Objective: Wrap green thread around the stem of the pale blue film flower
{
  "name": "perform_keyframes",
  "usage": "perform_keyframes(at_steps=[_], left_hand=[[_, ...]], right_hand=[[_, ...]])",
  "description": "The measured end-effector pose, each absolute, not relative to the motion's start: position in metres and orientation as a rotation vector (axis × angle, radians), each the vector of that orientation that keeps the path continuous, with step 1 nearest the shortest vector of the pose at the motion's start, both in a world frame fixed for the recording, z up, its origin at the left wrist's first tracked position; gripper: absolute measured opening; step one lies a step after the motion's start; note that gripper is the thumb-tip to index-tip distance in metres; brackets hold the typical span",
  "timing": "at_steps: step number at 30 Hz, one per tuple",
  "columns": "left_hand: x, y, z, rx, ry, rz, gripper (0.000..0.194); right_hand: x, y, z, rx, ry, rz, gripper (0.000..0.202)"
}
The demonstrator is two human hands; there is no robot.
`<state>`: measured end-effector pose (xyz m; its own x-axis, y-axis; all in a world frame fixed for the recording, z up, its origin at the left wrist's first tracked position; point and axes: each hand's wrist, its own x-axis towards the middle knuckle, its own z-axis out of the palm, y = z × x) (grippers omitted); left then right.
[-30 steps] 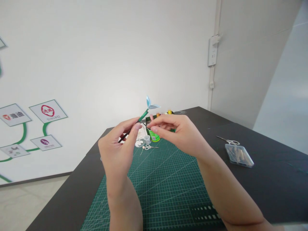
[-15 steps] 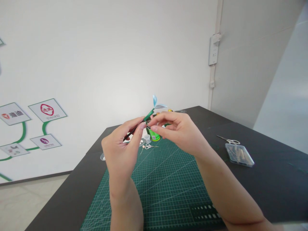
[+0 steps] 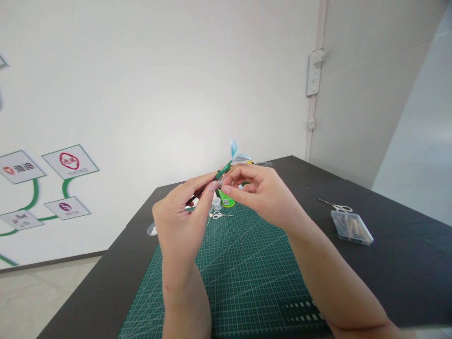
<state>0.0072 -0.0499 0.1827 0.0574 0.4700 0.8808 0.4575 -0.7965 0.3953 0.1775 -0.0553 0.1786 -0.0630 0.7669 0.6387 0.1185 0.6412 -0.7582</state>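
My left hand (image 3: 187, 209) is closed, pinching a thin dark stick (image 3: 196, 194) between thumb and fingertips. The stick slants up to the right, and a green-wrapped section (image 3: 223, 170) shows past the fingers. At its tip stand pale blue translucent petals (image 3: 233, 149). My right hand (image 3: 263, 193) is closed in a pinch right beside the green part, its fingertips almost meeting the left thumb. A small greyish bit shows between the two hands; its kind is unclear. Both hands are raised above a green cutting mat (image 3: 247, 263).
Behind the hands stand a bright green can (image 3: 227, 199) and a small white jar (image 3: 216, 204), near small scissors (image 3: 219, 215). At the right lie more scissors (image 3: 337, 206) and a clear plastic box (image 3: 352, 228) on the black table (image 3: 395, 263). A small clear dish (image 3: 151, 230) sits left.
My left hand and the stick with its blue petals have shifted slightly right, closer to my right hand. My right hand stays nearly in place, still pinched.
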Motion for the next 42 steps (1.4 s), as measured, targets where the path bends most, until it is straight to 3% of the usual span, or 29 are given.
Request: perform_keyframes(at_steps=[7, 18, 26, 42], left_hand=[[0.009, -0.049, 0.183, 2.261, 0.858, 1.936, 0.02], [0.009, -0.053, 0.179, 1.959, 0.684, 1.971, 0.012], [0.017, -0.057, 0.181, 1.78, 0.478, 1.964, 0.014], [0.009, -0.062, 0.186, 1.635, 0.285, 1.698, 0.008]], right_hand=[[0.175, -0.056, 0.179, -0.717, -1.598, 0.582, 0.004], [0.178, -0.064, 0.178, -0.461, -1.597, 0.654, 0.01], [0.167, -0.071, 0.175, -0.261, -1.461, 0.819, 0.028], [0.164, -0.083, 0.177, -0.1, -1.422, 0.96, 0.031]])
